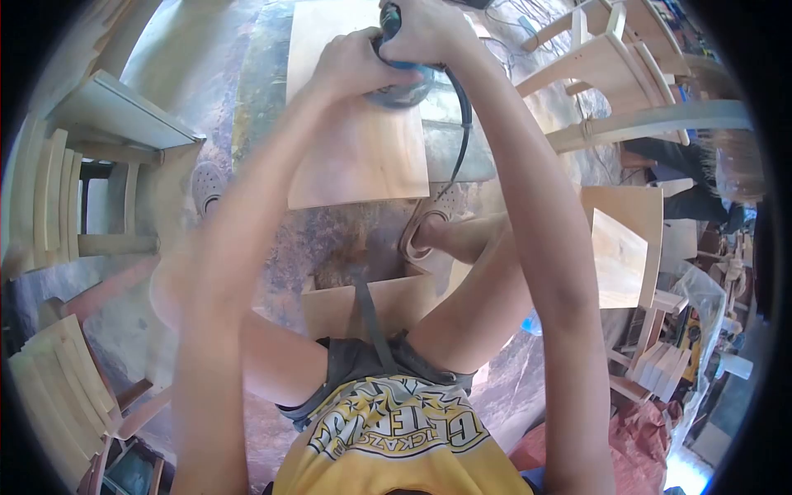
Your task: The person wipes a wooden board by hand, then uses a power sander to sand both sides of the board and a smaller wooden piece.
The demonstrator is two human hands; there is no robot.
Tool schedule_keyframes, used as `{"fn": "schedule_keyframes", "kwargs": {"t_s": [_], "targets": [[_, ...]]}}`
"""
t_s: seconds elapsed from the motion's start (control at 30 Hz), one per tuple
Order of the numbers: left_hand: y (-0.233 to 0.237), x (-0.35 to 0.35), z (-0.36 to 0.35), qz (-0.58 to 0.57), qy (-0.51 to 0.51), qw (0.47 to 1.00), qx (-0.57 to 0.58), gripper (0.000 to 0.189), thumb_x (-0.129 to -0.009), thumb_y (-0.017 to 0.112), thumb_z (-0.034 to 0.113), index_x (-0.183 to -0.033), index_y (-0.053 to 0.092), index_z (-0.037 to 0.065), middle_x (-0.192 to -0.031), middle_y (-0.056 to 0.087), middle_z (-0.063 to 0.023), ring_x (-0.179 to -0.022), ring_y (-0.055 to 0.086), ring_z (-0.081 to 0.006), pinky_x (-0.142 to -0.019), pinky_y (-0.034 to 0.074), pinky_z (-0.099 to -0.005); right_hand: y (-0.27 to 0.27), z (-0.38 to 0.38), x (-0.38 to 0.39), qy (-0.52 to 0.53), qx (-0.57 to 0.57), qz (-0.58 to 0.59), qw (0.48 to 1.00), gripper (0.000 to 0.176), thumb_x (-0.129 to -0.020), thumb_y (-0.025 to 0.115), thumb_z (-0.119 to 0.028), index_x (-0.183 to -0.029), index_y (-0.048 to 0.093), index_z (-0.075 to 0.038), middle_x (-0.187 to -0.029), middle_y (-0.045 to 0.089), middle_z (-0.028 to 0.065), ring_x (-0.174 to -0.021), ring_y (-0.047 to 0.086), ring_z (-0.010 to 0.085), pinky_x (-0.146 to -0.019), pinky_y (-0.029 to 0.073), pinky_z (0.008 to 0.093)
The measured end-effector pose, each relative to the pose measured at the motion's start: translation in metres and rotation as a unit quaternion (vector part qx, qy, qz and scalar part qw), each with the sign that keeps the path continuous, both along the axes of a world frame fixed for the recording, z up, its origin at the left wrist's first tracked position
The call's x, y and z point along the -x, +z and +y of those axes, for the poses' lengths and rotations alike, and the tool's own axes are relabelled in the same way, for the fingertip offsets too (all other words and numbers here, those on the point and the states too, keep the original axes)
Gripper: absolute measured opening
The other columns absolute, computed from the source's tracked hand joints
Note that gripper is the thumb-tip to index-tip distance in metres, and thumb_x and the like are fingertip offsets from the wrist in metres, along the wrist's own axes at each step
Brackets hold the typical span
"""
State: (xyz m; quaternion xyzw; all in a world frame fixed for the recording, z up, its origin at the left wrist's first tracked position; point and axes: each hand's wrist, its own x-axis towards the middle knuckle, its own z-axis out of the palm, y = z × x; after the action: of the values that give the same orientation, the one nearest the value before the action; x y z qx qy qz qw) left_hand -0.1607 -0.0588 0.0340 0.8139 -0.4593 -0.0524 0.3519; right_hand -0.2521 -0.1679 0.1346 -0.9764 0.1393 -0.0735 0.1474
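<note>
Sander (pixel 406 89) on board (pixel 363 161), handle pointing away — left hand (pixel 353 62), right hand (pixel 433 31) clasping it

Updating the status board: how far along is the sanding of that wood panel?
Done: cannot tell; the wood panel looks evenly pale throughout. In hand: left hand and right hand both grip the sander, pressed on the panel's far half, cable trailing right. Left: possibly the near half, and maybe the second panel propped at right.
</note>
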Motion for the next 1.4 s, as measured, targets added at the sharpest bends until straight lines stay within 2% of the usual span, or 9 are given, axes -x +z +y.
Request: {"fn": "schedule_keyframes", "kwargs": {"t_s": [0.13,0.37,0.43,0.57,0.63,0.77,0.87,1.07,1.4], "targets": [[0.003,0.019,0.033,0.106,-0.157,0.981,-0.027,0.061,-0.067,0.092,0.046,-0.106,0.073,0.004,-0.098,0.077,-0.0124,-0.093,0.074,-0.0296,-0.086,0.057,-0.0384,-0.006,0.027,0.044,0.055,0.026,-0.023,0.998,0.038,-0.072,0.069,-0.027,-0.103,0.067,-0.006,-0.097,0.07,0.0257,-0.094,0.069,0.0428,-0.08,0.055,0.0504],[-0.049,-0.007,-0.011,0.197,-0.12,0.967,0.106,0.078,-0.058,0.094,0.046,-0.117,0.068,0.0,-0.1,0.076,-0.0151,-0.095,0.073,-0.0297,-0.09,0.055,-0.0354,-0.003,0.013,0.02,0.001,0.056,-0.065,0.996,0.034,-0.076,0.068,-0.021,-0.104,0.066,-0.004,-0.102,0.066,0.0275,-0.093,0.067,0.0461,-0.08,0.054,0.0536],[-0.044,-0.011,-0.018,0.279,-0.141,0.937,0.157,0.044,-0.076,0.087,0.013,-0.115,0.071,0.001,-0.103,0.076,-0.0063,-0.097,0.07,-0.017,-0.087,0.057,-0.0354,0.0,0.011,0.022,-0.004,0.044,-0.058,0.997,0.034,-0.076,0.068,-0.022,-0.104,0.065,-0.003,-0.102,0.065,0.028,-0.092,0.067,0.0461,-0.08,0.054,0.0535],[-0.042,0.023,0.001,0.222,-0.163,0.957,0.095,0.073,-0.059,0.094,0.041,-0.117,0.069,0.003,-0.102,0.075,-0.0139,-0.101,0.071,-0.0302,-0.093,0.054,-0.0383,-0.009,0.016,0.045,-0.008,0.033,-0.041,0.999,0.034,-0.076,0.069,-0.022,-0.102,0.065,-0.001,-0.102,0.065,0.0291,-0.092,0.067,0.046,-0.08,0.054,0.0534],[-0.05,0.04,0.002,0.047,-0.133,0.948,0.284,0.069,-0.061,0.093,0.041,-0.116,0.071,0.005,-0.107,0.075,-0.0133,-0.11,0.068,-0.0313,-0.096,0.052,-0.0416,-0.01,0.023,0.057,-0.02,0.026,-0.033,0.999,0.035,-0.075,0.069,-0.022,-0.101,0.064,0.0,-0.102,0.064,0.0296,-0.091,0.067,0.046,-0.08,0.054,0.0534],[-0.017,0.031,-0.006,0.095,-0.156,0.982,-0.046,0.069,-0.075,0.09,0.024,-0.134,0.06,0.003,-0.129,0.068,-0.0173,-0.124,0.062,-0.031,-0.104,0.049,-0.0408,0.012,0.015,0.069,0.03,-0.004,-0.063,0.998,0.034,-0.077,0.068,-0.021,-0.101,0.062,0.003,-0.1,0.063,0.0308,-0.091,0.067,0.0461,-0.08,0.055,0.053],[-0.032,0.037,0.003,0.063,-0.165,0.984,-0.004,0.087,-0.063,0.093,0.04,-0.131,0.055,0.0,-0.132,0.059,-0.0217,-0.115,0.06,-0.0379,-0.099,0.049,-0.0468,-0.002,0.017,0.065,-0.018,0.041,-0.012,0.999,0.034,-0.078,0.067,-0.019,-0.104,0.061,0.001,-0.1,0.062,0.0307,-0.09,0.067,0.047,-0.079,0.055,0.0531],[-0.022,0.079,0.044,0.229,-0.106,0.955,0.158,0.077,-0.066,0.091,0.036,-0.127,0.057,0.003,-0.126,0.061,-0.0197,-0.112,0.061,-0.037,-0.102,0.046,-0.0471,-0.003,0.057,0.082,-0.012,0.033,-0.022,0.999,0.031,-0.085,0.066,-0.019,-0.115,0.067,-0.01,-0.109,0.065,0.0228,-0.101,0.069,0.0393,-0.079,0.06,0.0479],[-0.042,-0.029,-0.002,0.02,-0.164,0.977,0.137,0.064,-0.074,0.081,0.055,-0.123,0.065,0.017,-0.127,0.065,-0.0074,-0.123,0.059,-0.0324,-0.124,0.019,-0.0613,-0.007,0.015,-0.008,-0.029,0.016,-0.041,0.999,0.033,-0.08,0.065,-0.019,-0.109,0.061,-0.003,-0.101,0.063,0.0288,-0.09,0.067,0.0474,-0.078,0.054,0.054]]}}
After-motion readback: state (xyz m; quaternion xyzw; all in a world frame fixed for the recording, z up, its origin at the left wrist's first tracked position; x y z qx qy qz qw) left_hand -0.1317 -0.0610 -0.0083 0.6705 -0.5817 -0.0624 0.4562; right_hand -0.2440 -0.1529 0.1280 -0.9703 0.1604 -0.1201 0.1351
